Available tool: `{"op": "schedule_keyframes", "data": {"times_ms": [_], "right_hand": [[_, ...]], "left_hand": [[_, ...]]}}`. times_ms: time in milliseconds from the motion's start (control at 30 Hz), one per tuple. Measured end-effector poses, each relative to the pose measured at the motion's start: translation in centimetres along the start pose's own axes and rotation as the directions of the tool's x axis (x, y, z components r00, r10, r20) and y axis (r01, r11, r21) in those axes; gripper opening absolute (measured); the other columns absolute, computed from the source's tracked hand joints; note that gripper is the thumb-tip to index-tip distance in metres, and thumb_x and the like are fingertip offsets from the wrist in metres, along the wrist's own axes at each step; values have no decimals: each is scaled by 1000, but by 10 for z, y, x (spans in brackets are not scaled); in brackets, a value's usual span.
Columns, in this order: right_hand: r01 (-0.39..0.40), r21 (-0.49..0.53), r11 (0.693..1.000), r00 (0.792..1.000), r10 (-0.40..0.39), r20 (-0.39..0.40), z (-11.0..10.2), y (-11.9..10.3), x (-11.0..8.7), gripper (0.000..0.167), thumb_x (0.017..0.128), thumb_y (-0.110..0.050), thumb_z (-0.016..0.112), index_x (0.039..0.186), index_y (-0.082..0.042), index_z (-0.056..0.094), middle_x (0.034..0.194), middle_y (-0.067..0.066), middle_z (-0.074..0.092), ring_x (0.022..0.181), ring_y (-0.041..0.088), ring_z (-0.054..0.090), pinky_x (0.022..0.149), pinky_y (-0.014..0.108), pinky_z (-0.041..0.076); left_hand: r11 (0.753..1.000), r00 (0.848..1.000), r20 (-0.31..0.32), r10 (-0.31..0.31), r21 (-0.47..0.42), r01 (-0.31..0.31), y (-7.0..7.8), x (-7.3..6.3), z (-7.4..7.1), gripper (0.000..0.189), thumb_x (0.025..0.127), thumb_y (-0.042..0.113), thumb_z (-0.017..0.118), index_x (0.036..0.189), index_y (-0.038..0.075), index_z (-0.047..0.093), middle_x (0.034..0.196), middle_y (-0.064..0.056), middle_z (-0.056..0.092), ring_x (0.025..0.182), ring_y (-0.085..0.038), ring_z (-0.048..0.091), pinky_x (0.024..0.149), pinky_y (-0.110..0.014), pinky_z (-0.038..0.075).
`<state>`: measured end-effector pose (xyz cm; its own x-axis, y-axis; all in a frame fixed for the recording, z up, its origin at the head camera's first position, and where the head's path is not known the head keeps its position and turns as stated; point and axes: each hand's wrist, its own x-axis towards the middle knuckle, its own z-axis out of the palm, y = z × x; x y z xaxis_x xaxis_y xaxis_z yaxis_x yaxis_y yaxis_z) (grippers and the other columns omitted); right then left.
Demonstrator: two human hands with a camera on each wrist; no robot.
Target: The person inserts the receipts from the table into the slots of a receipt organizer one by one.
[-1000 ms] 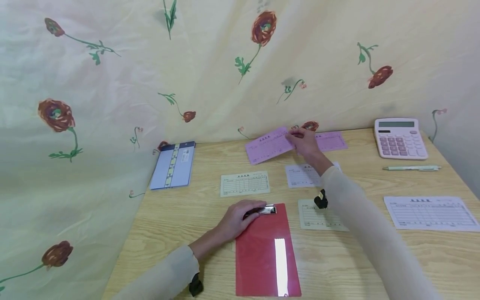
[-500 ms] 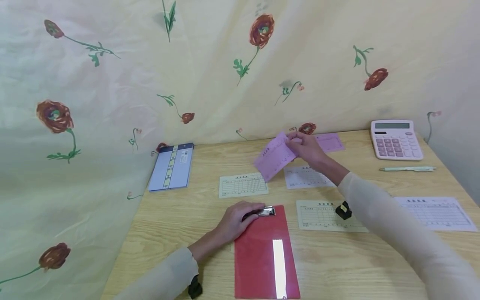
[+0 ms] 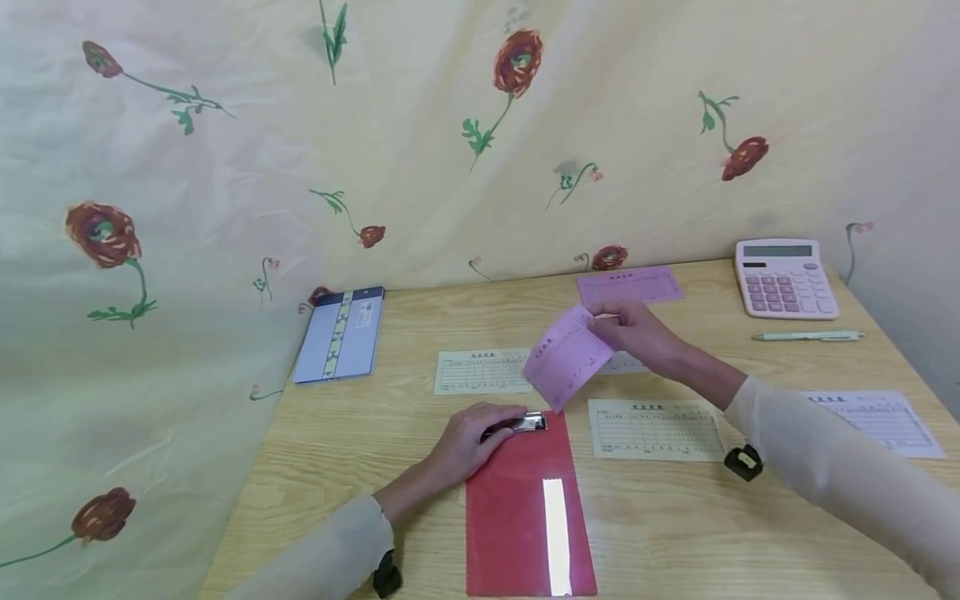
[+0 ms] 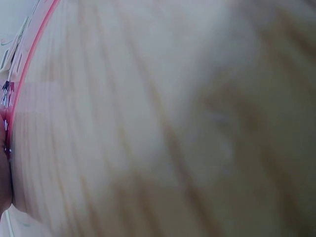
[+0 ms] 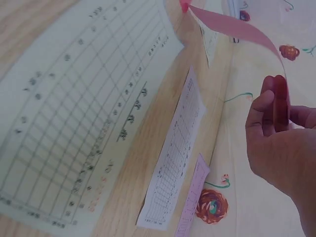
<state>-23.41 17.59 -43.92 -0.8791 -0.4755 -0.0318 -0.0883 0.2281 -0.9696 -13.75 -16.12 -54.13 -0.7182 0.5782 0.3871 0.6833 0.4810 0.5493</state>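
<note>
My left hand (image 3: 474,440) grips the metal clip (image 3: 531,422) at the top of a red clipboard (image 3: 517,517), which lies on the wooden table. In the left wrist view only a sliver of that hand (image 4: 4,182) shows beside the board's pink edge. Between thumb and fingers, my right hand (image 3: 641,335) pinches one end of a pink printed form (image 3: 567,358). The form is raised and curved, and its lower corner overlaps the clip end of the board in the head view. From the right wrist, the hand (image 5: 276,133) and the bent slip (image 5: 237,25) show from the side.
Printed forms lie around: a greenish one (image 3: 480,372) behind the clipboard, another (image 3: 652,429) to its right, a white one (image 3: 888,423) farther right, a pink one (image 3: 632,285) at the back. A calculator (image 3: 786,279), pen (image 3: 808,337) and blue-white pad (image 3: 339,335) stand near the edges.
The right hand has brought the pink form from the back of the table forward to the clipboard's top, turning it more upright. The left hand has stayed on the clip.
</note>
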Motion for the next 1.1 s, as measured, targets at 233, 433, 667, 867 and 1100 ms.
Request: {"op": "schedule_keyframes", "data": {"times_ms": [233, 433, 667, 867, 1100], "right_hand": [[-109, -202, 973, 994, 106, -25, -10, 6, -24, 32, 109, -12, 59, 133, 10, 65, 103, 16, 78, 81, 17, 70, 65, 32, 58], [-148, -350, 925, 989, 136, -58, -20, 16, -40, 37, 107, -10, 62, 134, 14, 63, 103, 15, 76, 82, 19, 64, 64, 29, 56], [-156, -423, 893, 987, 123, -105, -27, 25, -54, 39, 104, -9, 67, 131, 18, 63, 117, 28, 73, 86, 19, 65, 62, 24, 52], [-162, -395, 904, 985, 122, -123, -33, 23, -64, 32, 104, -7, 67, 129, 14, 68, 100, 14, 74, 76, 14, 60, 58, 24, 47], [-213, -284, 935, 975, 185, -123, -32, 15, -77, 32, 106, -9, 65, 129, 13, 68, 90, 7, 74, 72, 9, 59, 59, 25, 49]], "left_hand": [[1000, 1000, 14, -12, -7, 12, 2, 1, -1, 37, 103, 12, 71, 140, 13, 71, 136, 1, 72, 123, -14, 67, 102, -30, 55], [1000, 999, 27, -24, -13, 24, 4, 2, -2, 37, 103, 11, 71, 140, 13, 70, 137, 2, 71, 123, -12, 66, 102, -30, 54], [1000, 999, 17, -27, -8, 28, 4, 1, -2, 38, 103, 11, 72, 141, 13, 70, 137, 2, 71, 124, -13, 65, 102, -32, 55], [999, 1000, 1, 8, 53, -8, 5, -1, 1, 38, 104, 12, 70, 141, 12, 69, 136, 0, 72, 122, -15, 67, 103, -32, 54], [992, 1000, -4, 21, 127, -20, 9, -1, 1, 36, 105, 13, 69, 141, 13, 69, 136, -1, 72, 121, -16, 68, 103, -32, 54]]}}
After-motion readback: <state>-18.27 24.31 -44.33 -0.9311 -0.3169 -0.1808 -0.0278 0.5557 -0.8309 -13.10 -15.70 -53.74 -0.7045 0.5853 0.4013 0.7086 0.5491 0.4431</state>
